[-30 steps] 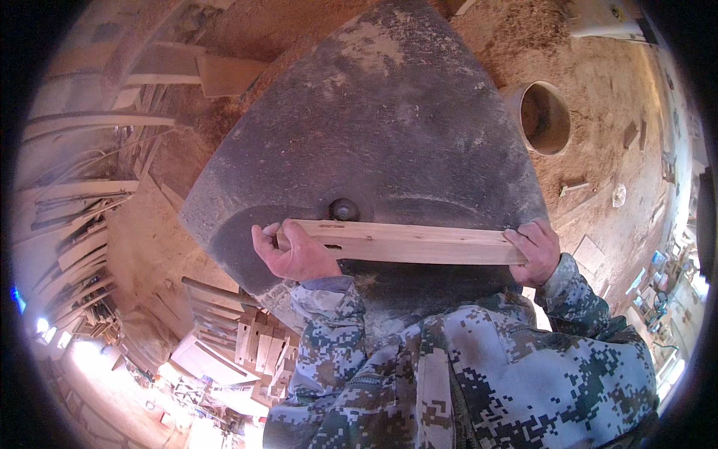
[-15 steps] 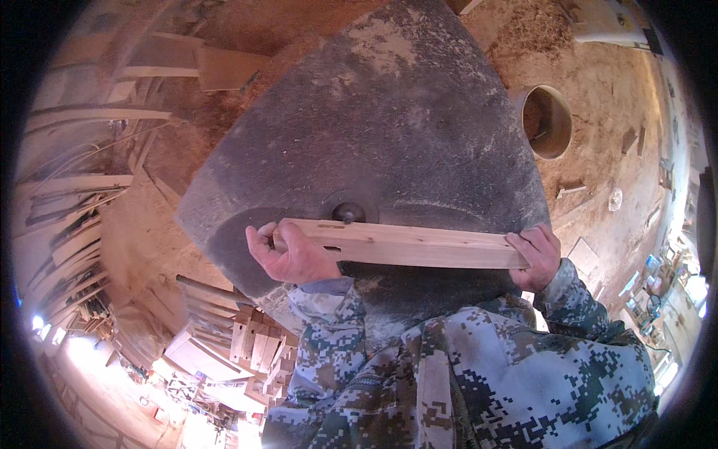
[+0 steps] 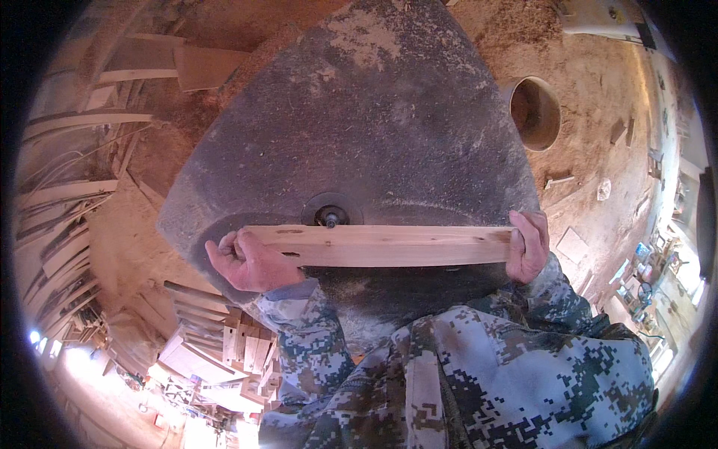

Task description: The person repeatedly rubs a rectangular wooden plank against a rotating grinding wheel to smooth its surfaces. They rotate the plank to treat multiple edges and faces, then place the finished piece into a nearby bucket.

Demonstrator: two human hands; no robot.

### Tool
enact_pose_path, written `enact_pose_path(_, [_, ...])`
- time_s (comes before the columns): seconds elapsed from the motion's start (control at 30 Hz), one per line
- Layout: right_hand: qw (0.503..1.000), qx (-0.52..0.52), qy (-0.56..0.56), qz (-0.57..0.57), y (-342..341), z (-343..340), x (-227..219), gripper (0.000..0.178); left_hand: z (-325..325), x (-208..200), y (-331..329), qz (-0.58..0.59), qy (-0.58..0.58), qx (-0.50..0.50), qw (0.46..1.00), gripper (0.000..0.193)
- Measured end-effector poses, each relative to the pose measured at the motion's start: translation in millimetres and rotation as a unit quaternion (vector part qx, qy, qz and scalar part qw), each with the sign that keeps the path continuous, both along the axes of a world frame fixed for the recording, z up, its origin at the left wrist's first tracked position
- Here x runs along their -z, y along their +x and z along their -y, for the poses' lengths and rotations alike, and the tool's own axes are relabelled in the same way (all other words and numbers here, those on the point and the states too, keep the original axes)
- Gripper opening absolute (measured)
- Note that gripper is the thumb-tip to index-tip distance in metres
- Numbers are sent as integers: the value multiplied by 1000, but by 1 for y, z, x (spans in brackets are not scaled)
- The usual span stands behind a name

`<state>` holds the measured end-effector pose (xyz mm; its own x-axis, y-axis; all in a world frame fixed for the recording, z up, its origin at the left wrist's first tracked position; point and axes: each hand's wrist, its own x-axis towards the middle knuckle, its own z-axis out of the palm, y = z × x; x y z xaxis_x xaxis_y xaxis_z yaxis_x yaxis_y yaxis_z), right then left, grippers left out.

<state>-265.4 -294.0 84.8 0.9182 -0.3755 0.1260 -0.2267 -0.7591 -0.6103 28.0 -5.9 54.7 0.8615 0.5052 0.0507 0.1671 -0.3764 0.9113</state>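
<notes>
A pale wooden board [image 3: 404, 245] with slots cut near its left end lies crosswise over a dark, dusty machine table [image 3: 359, 142]. My left hand [image 3: 254, 262] is closed round its left end, the thumb side against the wood. At the other end my right hand [image 3: 528, 245] grips the board, fingers folded over its tip. The board's far edge meets a metal spindle cutter [image 3: 331, 217] that rises from a round opening in the table, left of the board's middle. Camouflage sleeves cover both my forearms.
A round, open drum-like container [image 3: 535, 114] stands on the dusty floor beyond the table's right side. Stacked wooden pieces [image 3: 247, 344] lie at the lower left. Long curved timbers [image 3: 67, 254] line the left side, and scraps [image 3: 574, 245] lie on the right.
Both hands and the board have shifted left in the picture, and the board now lies more level. The view has moved slightly too. The spindle now touches farther right along the board.
</notes>
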Motion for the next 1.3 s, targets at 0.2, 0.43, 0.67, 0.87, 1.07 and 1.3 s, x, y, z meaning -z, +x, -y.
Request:
enact_pose_path(0.2, [999, 10, -41, -27, 12, -4, 0, 40, -29, 7, 4, 8, 19, 28, 999, 62])
enact_pose_path(0.43, [999, 11, -36, 35, 46, -33, 9, 70, -93, 18, 16, 10, -23, 27, 999, 70])
enact_pose_path(0.67, [997, -33, 15, 74, 76, -55, 11, 72, -132, 13, 22, -43, 19, -88, 995, 78])
enact_pose_path(0.87, [993, -56, 26, 102, 97, -71, 10, 74, -152, 0, 21, -73, 29, -105, 991, 76])
enact_pose_path(1.07, [987, -80, 35, 137, 111, -84, 12, 77, -164, -11, 12, -153, 17, -165, 974, 83])
enact_pose_path(1.3, [981, -104, 53, 153, 123, -96, 13, 79, -198, -7, 7, -146, 5, -196, 970, 70])
